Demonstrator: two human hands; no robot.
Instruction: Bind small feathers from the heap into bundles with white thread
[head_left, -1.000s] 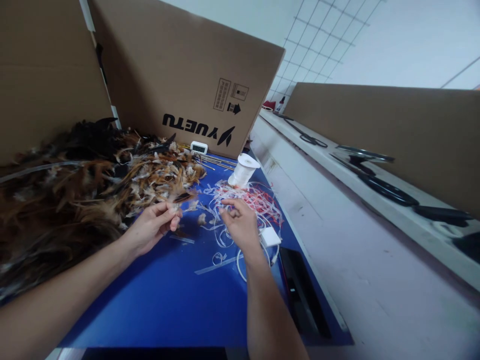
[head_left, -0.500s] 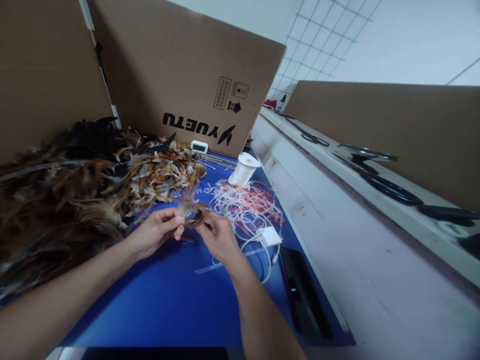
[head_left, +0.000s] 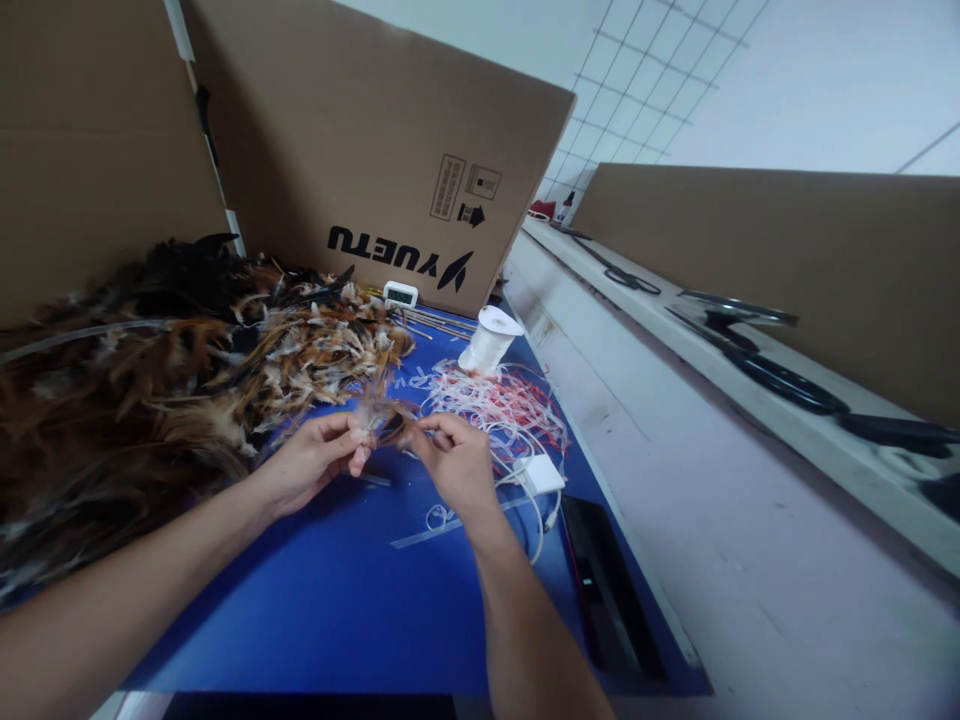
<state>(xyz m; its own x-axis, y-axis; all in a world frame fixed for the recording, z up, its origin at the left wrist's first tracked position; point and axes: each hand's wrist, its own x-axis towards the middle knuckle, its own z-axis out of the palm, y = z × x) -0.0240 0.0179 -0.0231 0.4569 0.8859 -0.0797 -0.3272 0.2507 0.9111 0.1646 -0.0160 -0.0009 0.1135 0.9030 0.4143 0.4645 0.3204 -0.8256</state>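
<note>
A small bunch of brown feathers [head_left: 386,415] with pale fluffy bases is held above the blue table [head_left: 337,600]. My left hand [head_left: 326,455] pinches the feathers at their pale base, fingers closed. From the other side my right hand [head_left: 454,460] closes thumb and fingertips at the darker feather ends. The exact grip of its fingertips is too small to make out fully. Left of my hands lies a large pile of brown, black and cream feathers [head_left: 187,370]. Just beyond my right hand is a heap of white and red strips [head_left: 502,400].
A white spool [head_left: 490,340] stands behind the strips. White cables and a white square adapter [head_left: 538,474] lie to the right, near a black flat device [head_left: 611,590]. Cardboard panels [head_left: 360,130] wall the back and left. A ledge on the right carries scissors [head_left: 630,278] and black-handled tools [head_left: 784,382].
My right hand has shifted slightly to the right and its fingers have straightened somewhat at the feather ends. My left hand stays nearly in place, still pinching the feathers.
</note>
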